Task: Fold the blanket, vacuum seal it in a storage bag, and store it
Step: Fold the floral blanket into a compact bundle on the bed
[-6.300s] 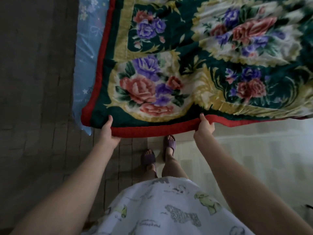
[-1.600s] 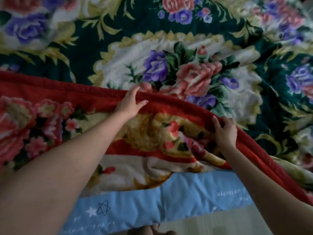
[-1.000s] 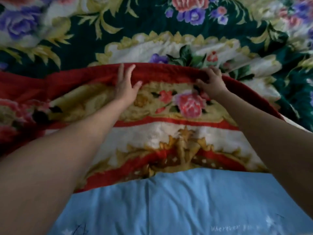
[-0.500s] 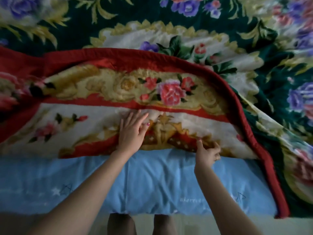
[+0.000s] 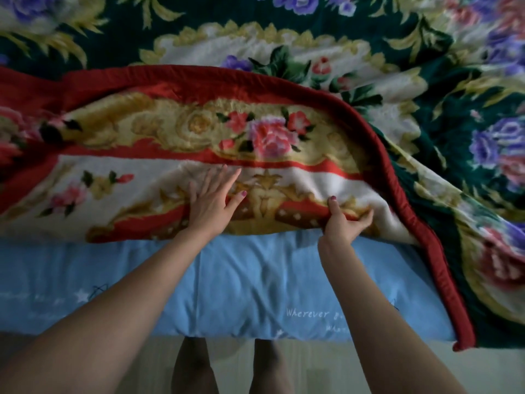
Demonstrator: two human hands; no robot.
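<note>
We're working w/ 1 blanket, 2 hands. The blanket is lying on a blue bed cover, its near part turned back so the red/cream underside is facing up; the fold is running left-right, w/ the red hem arcing across. Our left hand is pressing flat, fingers spread, on the underside. Our right hand is pinching the fold edge. The cover is reading "Wherever"; the rest we can't tell.
</note>
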